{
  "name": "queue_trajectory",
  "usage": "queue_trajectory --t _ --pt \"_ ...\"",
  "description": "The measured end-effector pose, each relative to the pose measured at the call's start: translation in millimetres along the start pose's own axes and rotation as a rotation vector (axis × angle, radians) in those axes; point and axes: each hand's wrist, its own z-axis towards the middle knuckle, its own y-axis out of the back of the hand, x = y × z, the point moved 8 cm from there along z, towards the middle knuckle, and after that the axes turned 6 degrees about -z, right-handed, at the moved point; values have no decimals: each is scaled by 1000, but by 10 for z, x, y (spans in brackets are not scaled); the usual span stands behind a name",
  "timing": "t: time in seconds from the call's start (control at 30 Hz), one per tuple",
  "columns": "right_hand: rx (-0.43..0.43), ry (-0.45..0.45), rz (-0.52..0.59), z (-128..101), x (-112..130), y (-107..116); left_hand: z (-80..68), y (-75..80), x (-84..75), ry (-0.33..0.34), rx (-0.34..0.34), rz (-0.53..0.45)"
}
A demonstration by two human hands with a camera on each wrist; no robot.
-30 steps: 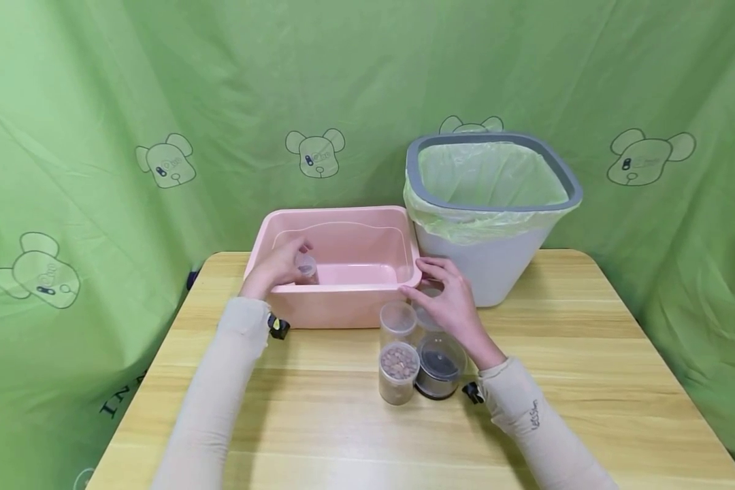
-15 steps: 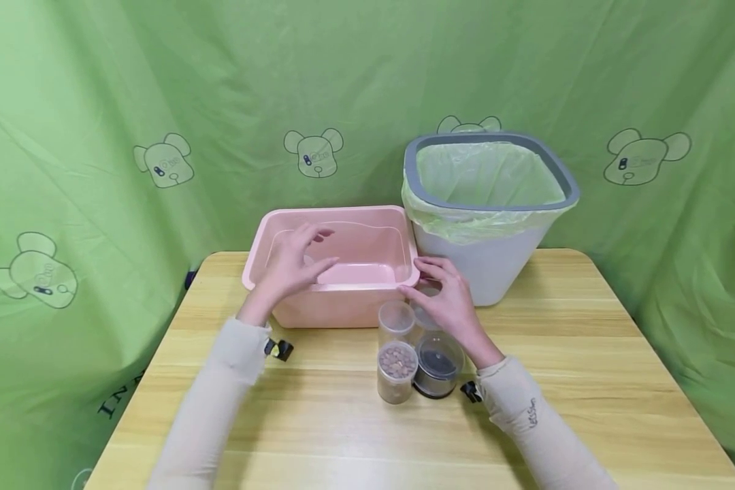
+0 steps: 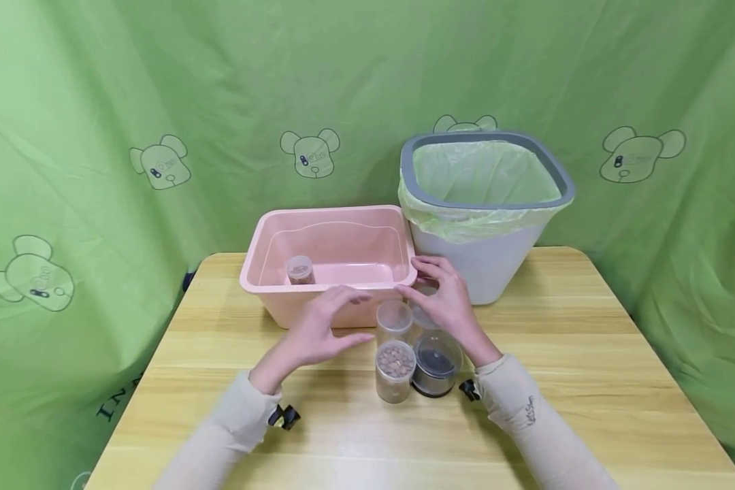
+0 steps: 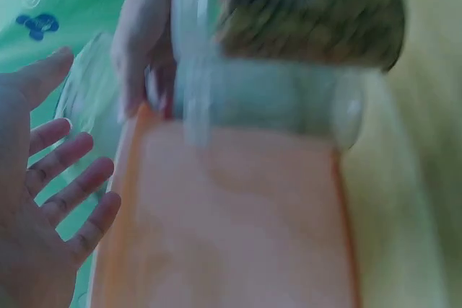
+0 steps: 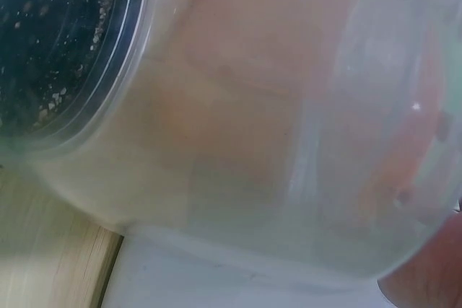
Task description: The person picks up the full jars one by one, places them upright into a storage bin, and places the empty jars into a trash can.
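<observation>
— Pink bin (image 3: 343,289), item one: where do we log it?

— At 12 o'clock on the table (image 3: 588,354), with a small jar (image 3: 300,270) standing inside at its 9 o'clock end. A lined waste bin (image 3: 484,204) sits just beside it at 3 o'clock.

— Our left hand (image 3: 321,327)?

— Fingers spread and loose, holding nothing, hovering just in front of the pink bin, beside the jar cluster.

— The cluster?

— An empty clear jar (image 3: 395,320), a pellet jar (image 3: 395,371) at its 6 o'clock, a dark-lidded jar (image 3: 436,364) at 4 o'clock.

— Our right hand (image 3: 450,306)?

— Fingers curled over a back jar (image 3: 427,291), mostly hidden; whether they truly grip it, we cannot tell.
</observation>
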Motion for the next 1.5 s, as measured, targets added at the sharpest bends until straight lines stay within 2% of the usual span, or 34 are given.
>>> queue_trajectory --t 0.3,0.43,0.53,0.73,0.93,1.27,1.5 --pt "-9 22 -17 10 14 -8 -267 -539 74 86 168 -86" --pt "-5 20 -18 5 23 -5 -339 -721 93 123 204 -124" --pt "-10 21 -17 8 21 1 -352 -800 106 147 206 -138" --pt "-15 28 -9 8 3 -5 -353 -868 113 171 195 -133" --pt "-13 28 -7 4 0 -12 -352 -900 117 168 193 -113" --pt "-13 26 -12 4 -9 -4 -339 -906 74 140 220 -79" --pt "-9 22 -8 -5 -6 -2 -328 -891 21 86 217 -47"
